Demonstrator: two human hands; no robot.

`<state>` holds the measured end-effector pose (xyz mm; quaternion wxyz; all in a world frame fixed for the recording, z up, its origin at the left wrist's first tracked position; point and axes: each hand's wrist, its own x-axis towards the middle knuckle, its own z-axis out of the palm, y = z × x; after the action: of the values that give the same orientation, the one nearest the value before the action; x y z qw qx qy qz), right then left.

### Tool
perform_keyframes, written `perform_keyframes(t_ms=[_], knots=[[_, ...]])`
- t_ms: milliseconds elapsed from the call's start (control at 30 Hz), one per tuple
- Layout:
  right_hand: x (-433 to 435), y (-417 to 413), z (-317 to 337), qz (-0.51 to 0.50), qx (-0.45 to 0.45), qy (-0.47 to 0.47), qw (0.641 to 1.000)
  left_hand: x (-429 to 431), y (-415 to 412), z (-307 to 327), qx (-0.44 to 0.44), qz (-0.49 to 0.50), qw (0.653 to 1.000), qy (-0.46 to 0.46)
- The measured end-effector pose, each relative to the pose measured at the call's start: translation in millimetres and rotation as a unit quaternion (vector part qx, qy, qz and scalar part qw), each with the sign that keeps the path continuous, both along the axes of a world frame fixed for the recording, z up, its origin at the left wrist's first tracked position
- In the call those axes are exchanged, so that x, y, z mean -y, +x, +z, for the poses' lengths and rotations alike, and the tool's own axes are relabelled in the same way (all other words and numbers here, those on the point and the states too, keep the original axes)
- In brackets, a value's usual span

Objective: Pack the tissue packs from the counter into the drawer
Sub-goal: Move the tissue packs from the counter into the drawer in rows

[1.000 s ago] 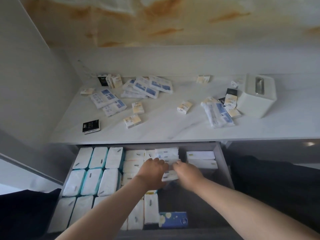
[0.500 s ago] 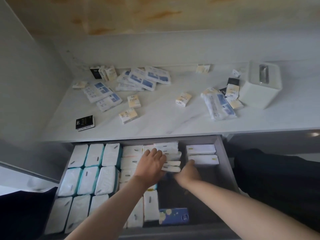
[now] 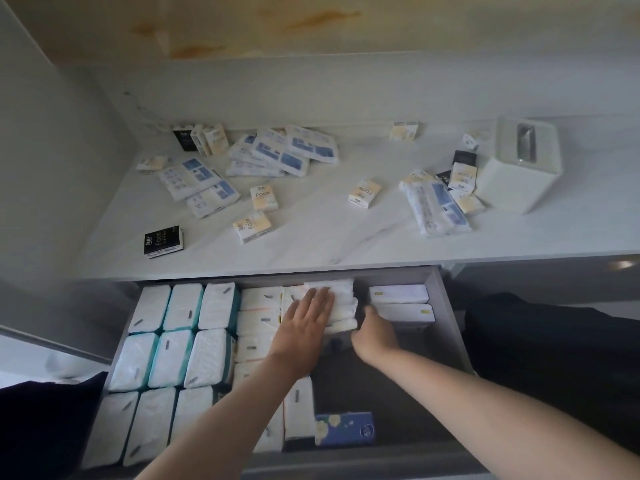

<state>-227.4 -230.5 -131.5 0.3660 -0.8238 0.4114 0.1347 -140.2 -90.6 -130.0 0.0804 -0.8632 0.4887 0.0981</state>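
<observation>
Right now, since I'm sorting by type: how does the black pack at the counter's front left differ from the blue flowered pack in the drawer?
The black tissue pack is black with white lettering; the blue flowered pack is blue with pale flowers. The black one lies on the counter; the blue one in the drawer. Both lie flat.

White square tissue box (image 3: 512, 188) stands upright at far right, a shiny oblong slot (image 3: 526, 145) in its lid. Up top, a yellowish wall panel (image 3: 311, 22) streaked with orange stains. Dark fabric (image 3: 554, 341) fills the right; another dark patch (image 3: 41, 427) sits lower left.
</observation>
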Motion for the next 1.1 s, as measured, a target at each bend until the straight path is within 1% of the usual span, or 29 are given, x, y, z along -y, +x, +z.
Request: perform_keyframes(t_ms=[67,100,200,267,400,500,600,667,800,867,967,1033,1100], knots=[[-4.4,-0.1,1.9,0.043,0.033,-0.007,0.999,2.3,0.4,-0.7,-0.003,0.003,1.000,0.001],[-5.7,-0.4,2.5,0.062,0.035,-0.001,0.997,2.8,1.2,-0.3,-0.009,0.005,1.000,-0.002],[-0.3,0.3,6.6,0.100,0.012,0.014,0.995,2.0,2.8,3.1,-0.012,0.000,1.000,0.009],[7.9,-0.3,13.3,0.129,-0.011,0.007,0.992,3.9,3.8,5.9,-0.013,-0.001,1.000,0.008],[19.5,-6.7,31.7,0.168,-0.036,-0.011,0.985,8.6,4.2,22.7,-0.007,-0.006,1.000,-0.028],[25.6,-9.7,48.5,0.201,-0.042,-0.023,0.978,10.9,3.6,39.1,-0.019,-0.010,0.999,-0.042],[41.0,-4.0,75.8,0.234,-0.035,-0.072,0.969,20.7,6.3,61.6,-0.044,-0.021,0.994,-0.103],[58.1,5.3,103.2,0.245,-0.015,-0.114,0.963,33.7,10.4,80.2,-0.045,-0.035,0.987,-0.154],[103.8,18.2,156.0,0.200,0.038,-0.176,0.963,73.9,17.9,121.8,-0.068,-0.010,0.971,-0.228],[130.5,17.2,169.4,0.192,0.034,-0.210,0.958,97.6,21.1,138.9,-0.077,0.008,0.966,-0.245],[166.4,10.7,172.4,0.205,0.001,-0.248,0.947,132.6,25.5,153.2,-0.094,0.021,0.966,-0.240],[182.4,7.2,166.1,0.218,-0.037,-0.263,0.939,154.4,28.0,155.9,-0.107,0.020,0.971,-0.212],[188.6,3.9,156.8,0.238,-0.095,-0.272,0.928,172.6,29.8,155.0,-0.117,0.016,0.979,-0.167]])
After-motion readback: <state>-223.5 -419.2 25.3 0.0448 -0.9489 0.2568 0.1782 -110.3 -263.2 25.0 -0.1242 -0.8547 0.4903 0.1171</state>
